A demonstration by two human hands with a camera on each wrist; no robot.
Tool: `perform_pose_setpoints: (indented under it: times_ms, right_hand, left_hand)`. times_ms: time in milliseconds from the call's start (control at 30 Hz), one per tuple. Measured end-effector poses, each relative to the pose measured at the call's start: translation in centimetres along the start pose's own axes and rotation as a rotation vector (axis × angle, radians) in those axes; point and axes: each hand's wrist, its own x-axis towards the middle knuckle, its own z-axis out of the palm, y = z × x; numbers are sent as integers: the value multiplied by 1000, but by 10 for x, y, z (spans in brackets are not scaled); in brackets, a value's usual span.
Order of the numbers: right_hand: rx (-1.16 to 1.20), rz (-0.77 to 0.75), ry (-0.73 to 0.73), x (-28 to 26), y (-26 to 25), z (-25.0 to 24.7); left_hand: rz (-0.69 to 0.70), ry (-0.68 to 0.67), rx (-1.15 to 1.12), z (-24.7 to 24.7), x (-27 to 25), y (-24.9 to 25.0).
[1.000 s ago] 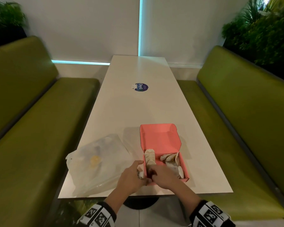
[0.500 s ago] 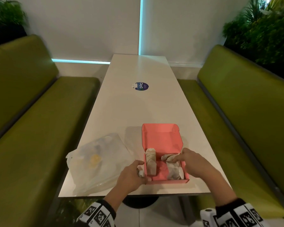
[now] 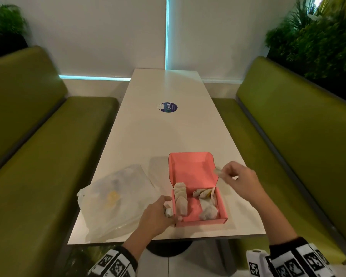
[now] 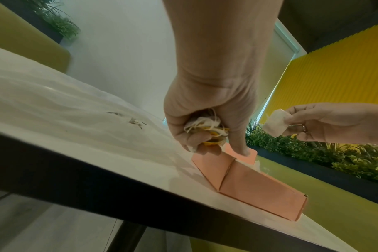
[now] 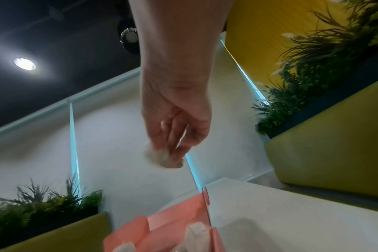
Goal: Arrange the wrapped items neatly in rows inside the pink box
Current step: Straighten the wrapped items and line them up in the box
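Observation:
The open pink box [image 3: 222, 204] stands near the table's front edge, lid [image 3: 190, 166] up at the far side. Inside, pale wrapped items lie in a left row [image 3: 180, 197] and a looser right group [image 3: 207, 204]. My left hand [image 3: 158, 213] rests at the box's left front corner [image 4: 240, 175], its fingers curled round a bunch of wrapped items [image 4: 205, 129]. Raised above the box's right rim, my right hand [image 3: 236, 176] pinches one pale wrapped item [image 3: 218, 171], also seen as a pale wrapped item [image 4: 275, 124] and a blurred wrapped item [image 5: 162, 157].
A translucent plastic bag [image 3: 116, 198] lies on the white table [image 3: 168, 132] left of the box. A round blue sticker [image 3: 169, 107] marks the table's middle. Green benches [image 3: 38, 156] flank both sides, with plants behind them.
My right hand left the box's near left corner, reached into the right group, and has now lifted up and right with one wrapped item. The left hand has stayed at the corner.

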Motion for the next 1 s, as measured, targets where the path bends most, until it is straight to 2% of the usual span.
perform_pose_setpoints:
  times_ms: [67,100,133,233,267,400,567,767,900,1000]
  right_hand:
    - [-33,35,-381,-5,-6,3]
    - [-59,41,-465,-6,-6,6]
    - [-99,34,-431,-6,-5,9]
    - [-155,19,-121,-3,-7,15]
    - [-117,29,-94,-3,-10,18]
    - [16,54,-176,-6,-17,25]
    - [160,89,-257,-8,-20,30]
    - [355,121,-304,-11,-22,38]
    - [228,87,-342,-13,-17,44]
    - [230,90,-324,-15,-15,49]
  left_hand:
    - [31,62,-39,-1,-1,2]
    - [56,92,-56,-3,-1,4]
    - [86,121,-73,-5,-1,6]
    - [208,199,-155,-11,-2,14]
    - [251,214,-197,-12,-3,16]
    - [346,196,-315,-16,-9,27]
    - [370,114,-407,-14,-8,35]
    - [393,197,-365,-11,-6,37]
    - [376,178,-393,-11,-6,34]
    - [354,180,-389,-10,-6,32]
